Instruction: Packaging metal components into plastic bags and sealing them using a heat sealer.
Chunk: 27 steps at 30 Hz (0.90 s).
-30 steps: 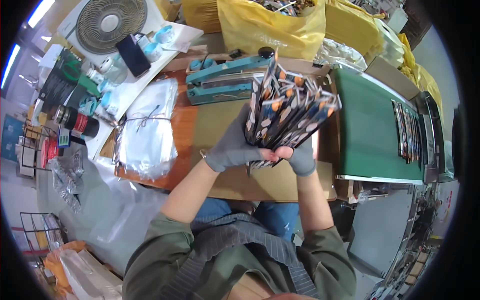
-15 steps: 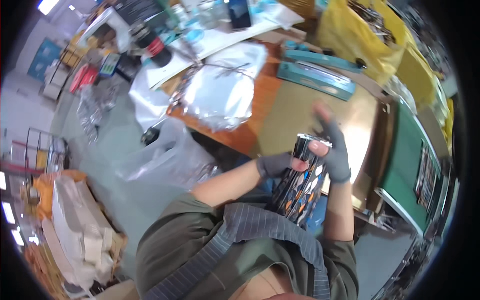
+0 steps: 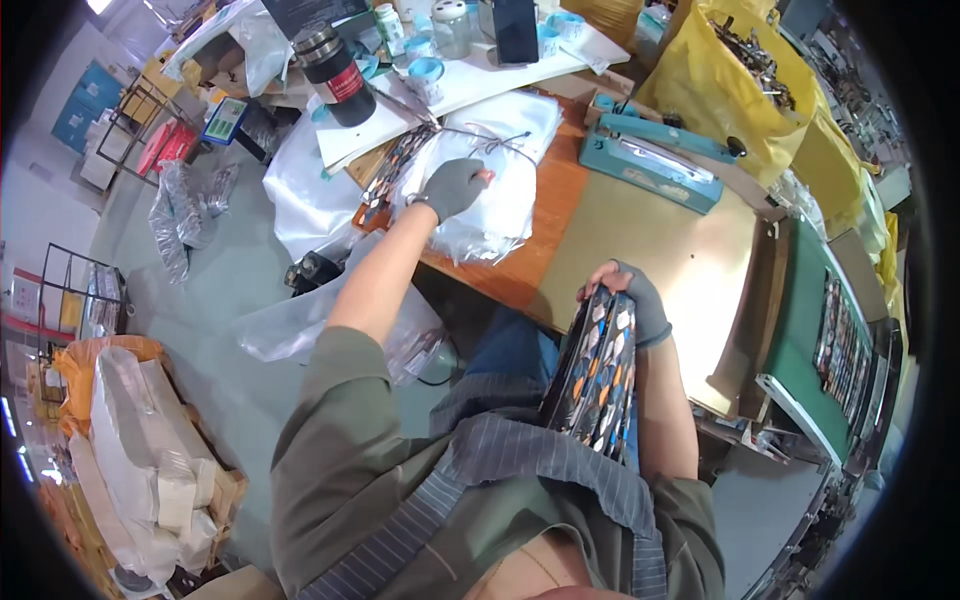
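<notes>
My right hand (image 3: 640,305), in a grey fingerless glove, grips the upper end of a bundle of long black strips (image 3: 598,375) with an orange, blue and white leaf pattern. The bundle stands steeply in front of my apron, its lower end hidden behind it. Over a stack of clear plastic bags (image 3: 500,225) on the table, my left hand (image 3: 453,190), gloved the same way, has its fingers curled. Whether a bag is pinched in them is hidden. A dark thin cord (image 3: 490,140) lies across the stack, next to more patterned strips (image 3: 385,180).
A teal heat sealer (image 3: 650,165) stands at the table's back. Beyond it hangs a yellow sack (image 3: 735,120) of metal parts. A green conveyor belt (image 3: 795,330) carries patterned strips at right. A black thermos (image 3: 335,80) and phone (image 3: 515,30) stand on a white board (image 3: 455,95).
My left hand has let go of the strip bundle and moved forward and left onto the plastic bags. My right hand has lowered slightly and now holds the bundle alone.
</notes>
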{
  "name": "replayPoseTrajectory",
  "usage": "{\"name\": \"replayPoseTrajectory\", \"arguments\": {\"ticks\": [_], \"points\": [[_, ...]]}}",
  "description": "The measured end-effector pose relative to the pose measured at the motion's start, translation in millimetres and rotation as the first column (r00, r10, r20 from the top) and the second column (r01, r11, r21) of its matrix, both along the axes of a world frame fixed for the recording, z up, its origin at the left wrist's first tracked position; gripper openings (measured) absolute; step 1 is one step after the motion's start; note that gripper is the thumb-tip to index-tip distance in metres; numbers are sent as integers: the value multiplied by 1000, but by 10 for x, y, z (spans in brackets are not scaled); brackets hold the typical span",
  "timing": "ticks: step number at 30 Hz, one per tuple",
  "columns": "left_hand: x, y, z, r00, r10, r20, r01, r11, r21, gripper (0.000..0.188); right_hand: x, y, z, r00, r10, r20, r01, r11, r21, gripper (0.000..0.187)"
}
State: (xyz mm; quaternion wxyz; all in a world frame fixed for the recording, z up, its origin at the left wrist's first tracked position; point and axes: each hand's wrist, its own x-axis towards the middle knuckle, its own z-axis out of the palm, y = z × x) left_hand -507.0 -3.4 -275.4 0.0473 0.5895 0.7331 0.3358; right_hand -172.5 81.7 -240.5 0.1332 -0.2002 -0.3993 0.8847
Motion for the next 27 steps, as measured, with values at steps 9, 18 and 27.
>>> {"name": "replayPoseTrajectory", "arguments": {"ticks": [9, 18, 27], "points": [[2094, 16, 288, 859, -56, 509, -145, 927, 347, 36, 23, 36, 223, 982, -125, 139, 85, 962, 261, 34], [2128, 715, 301, 777, -155, 610, -23, 961, 275, 39, 849, 141, 272, 986, -166, -31, 168, 982, 88, 60], [2852, -331, 43, 757, -482, 442, 377, 874, 307, 27, 1124, -553, -1171, 918, -321, -234, 286, 943, -170, 54]]}}
